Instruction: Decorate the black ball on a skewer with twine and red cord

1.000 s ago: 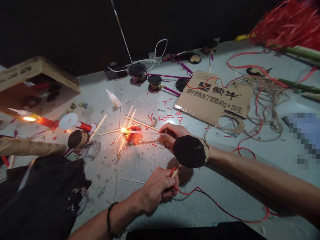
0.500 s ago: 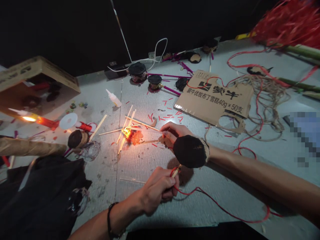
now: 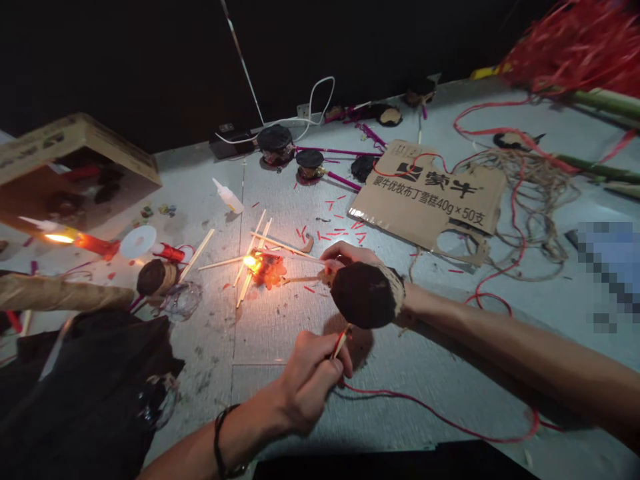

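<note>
Centrally, a round, black-faced drum (image 3: pixel 361 297) is held over the surface, tilted, in front of the right wrist. Its fabric-like face is matt, and a band of coarse tan twine (image 3: pixel 397 287) runs around its side. The left hand (image 3: pixel 315 380) is closed, fingers curled around a slim pale wooden stick (image 3: pixel 341 343) with thin red cord (image 3: pixel 430 402) at it; the tip sits just under the drum's edge, and I cannot tell whether they are joined. The right hand (image 3: pixel 347 257), partly hidden by the drum, pinches a thin translucent rod (image 3: pixel 300 257), its far end close to a bright yellow flame (image 3: pixel 251 262) on a blotch of red, wax-like material (image 3: pixel 274 273). Straight, pale wooden sticks (image 3: pixel 245 288) cross around it. Beneath lies a scuffed grey surface (image 3: pixel 205 360); farther off are a printed brown cardboard sheet (image 3: pixel 425 200) and a dark wall (image 3: pixel 150 60).
</note>
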A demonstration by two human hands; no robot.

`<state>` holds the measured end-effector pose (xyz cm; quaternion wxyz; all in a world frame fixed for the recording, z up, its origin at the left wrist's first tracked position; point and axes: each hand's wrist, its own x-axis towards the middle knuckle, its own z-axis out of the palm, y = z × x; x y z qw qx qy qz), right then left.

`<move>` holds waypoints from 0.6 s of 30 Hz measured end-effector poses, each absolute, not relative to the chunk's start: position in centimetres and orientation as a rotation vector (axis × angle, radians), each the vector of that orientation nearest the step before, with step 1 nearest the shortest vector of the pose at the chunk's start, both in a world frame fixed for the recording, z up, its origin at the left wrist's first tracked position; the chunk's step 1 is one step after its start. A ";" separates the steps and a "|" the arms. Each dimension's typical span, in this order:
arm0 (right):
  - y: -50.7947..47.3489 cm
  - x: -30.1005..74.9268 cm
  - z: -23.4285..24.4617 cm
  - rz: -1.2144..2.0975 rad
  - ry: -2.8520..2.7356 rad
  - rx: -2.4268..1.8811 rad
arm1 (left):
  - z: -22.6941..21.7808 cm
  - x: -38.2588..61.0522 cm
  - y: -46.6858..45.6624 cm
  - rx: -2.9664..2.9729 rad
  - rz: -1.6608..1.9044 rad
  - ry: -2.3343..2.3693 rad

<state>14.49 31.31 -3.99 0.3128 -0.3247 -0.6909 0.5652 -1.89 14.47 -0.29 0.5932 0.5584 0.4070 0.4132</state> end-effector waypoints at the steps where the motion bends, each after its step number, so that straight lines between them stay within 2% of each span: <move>1: 31.3 14.5 -3.8 1.467 -1.833 -0.860 | -0.1 -1.9 14.5 1.433 1.011 0.969; 4: 31.0 14.5 -3.0 1.452 -1.855 -0.867 | 0.3 -2.0 14.6 1.727 1.135 1.029; 11: 29.6 14.3 -1.7 1.509 -1.824 -0.911 | 0.4 -1.8 15.1 2.068 1.141 1.096; 18: 30.4 14.4 -2.6 1.473 -1.883 -0.844 | -0.1 -0.9 14.2 2.344 1.480 1.273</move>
